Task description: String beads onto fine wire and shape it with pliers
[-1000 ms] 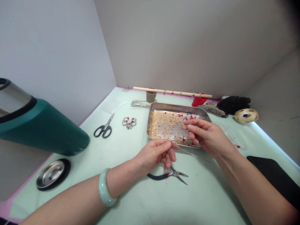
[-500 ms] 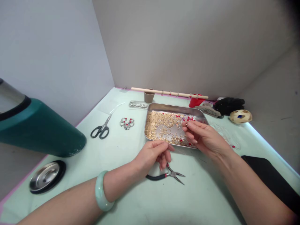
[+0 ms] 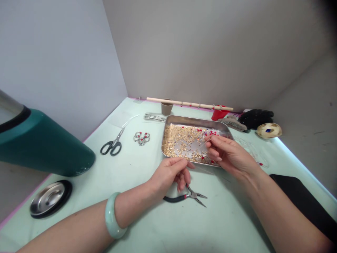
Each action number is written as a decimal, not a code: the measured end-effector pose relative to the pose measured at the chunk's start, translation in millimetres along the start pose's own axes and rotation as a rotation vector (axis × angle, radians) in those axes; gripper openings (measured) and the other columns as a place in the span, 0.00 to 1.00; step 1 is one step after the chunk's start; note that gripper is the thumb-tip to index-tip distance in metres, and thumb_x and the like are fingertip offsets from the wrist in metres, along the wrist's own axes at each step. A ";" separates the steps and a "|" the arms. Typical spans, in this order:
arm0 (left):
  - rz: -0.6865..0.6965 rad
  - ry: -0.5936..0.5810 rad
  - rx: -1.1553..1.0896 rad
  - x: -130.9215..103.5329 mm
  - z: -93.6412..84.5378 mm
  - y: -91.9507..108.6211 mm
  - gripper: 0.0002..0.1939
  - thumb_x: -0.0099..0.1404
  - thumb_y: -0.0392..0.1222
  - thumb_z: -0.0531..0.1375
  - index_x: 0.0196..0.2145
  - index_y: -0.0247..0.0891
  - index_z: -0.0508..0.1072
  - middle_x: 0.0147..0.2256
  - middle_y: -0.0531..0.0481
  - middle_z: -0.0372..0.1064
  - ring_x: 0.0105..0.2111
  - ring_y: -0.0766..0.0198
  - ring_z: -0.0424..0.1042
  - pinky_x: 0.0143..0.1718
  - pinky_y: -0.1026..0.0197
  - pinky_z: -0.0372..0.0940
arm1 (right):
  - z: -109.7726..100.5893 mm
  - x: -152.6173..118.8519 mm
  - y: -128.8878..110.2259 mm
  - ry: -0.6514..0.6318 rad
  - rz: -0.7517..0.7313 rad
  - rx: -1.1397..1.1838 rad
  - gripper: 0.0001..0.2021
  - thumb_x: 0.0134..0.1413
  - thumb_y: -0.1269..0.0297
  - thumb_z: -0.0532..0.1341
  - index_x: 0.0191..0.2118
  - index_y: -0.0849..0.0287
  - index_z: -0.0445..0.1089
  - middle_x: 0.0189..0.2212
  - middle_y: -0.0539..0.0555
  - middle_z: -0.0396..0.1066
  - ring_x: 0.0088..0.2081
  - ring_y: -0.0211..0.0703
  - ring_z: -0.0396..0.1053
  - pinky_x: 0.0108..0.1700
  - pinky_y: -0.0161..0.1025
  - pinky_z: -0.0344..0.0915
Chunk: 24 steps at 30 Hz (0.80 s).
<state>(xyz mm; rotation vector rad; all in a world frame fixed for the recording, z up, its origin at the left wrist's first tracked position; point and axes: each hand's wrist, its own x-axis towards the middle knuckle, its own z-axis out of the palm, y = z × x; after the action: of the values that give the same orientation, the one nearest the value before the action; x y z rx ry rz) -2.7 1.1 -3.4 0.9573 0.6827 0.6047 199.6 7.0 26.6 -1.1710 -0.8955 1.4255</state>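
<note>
Just right of the centre of the frame, the right hand (image 3: 231, 153) is nearly closed, thumb and forefinger pinched together on a thin wire (image 3: 204, 143), with the other fingers curled loosely below. A tiny speck shows at those fingertips, too small to tell what it is. The wire slants down to the left from the pinch, over the near part of a metal tray (image 3: 195, 121) in the middle of the frame. Gold beads (image 3: 173, 135) cover much of the tray's left side, and red beads (image 3: 213, 133) gather toward its right, just beyond the right fingertips

The left hand (image 3: 172, 174), lower and left of the tray, has its thumb pressed to the forefinger and the remaining fingers half bent, hanging open. A faint strand runs from near its fingertips toward the lower right; whether it joins the wire at the other hand, I cannot tell. A pale green bangle (image 3: 112, 216) circles that wrist. Directly under the left hand, in the lower middle, lie pliers (image 3: 193, 195) with their jaws apart, one handle partly hidden by the fingers. Scissors (image 3: 113, 144) and a beaded ornament (image 3: 141, 141) rest left of the tray
</note>
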 end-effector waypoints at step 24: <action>0.000 0.000 -0.021 0.4 -1.5 -0.8 0.14 0.65 0.47 0.54 0.33 0.32 0.70 0.17 0.51 0.68 0.11 0.73 0.62 0.13 0.70 0.53 | -0.7 -0.1 -0.1 -0.040 -0.016 0.011 0.09 0.47 0.58 0.65 0.29 0.58 0.70 0.25 0.49 0.63 0.19 0.30 0.49 0.19 0.33 0.46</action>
<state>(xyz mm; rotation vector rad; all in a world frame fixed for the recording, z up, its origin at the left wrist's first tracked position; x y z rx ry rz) -3.4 1.8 -4.7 0.9376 0.6748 0.6112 200.3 6.9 26.5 -1.1282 -0.9213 1.4435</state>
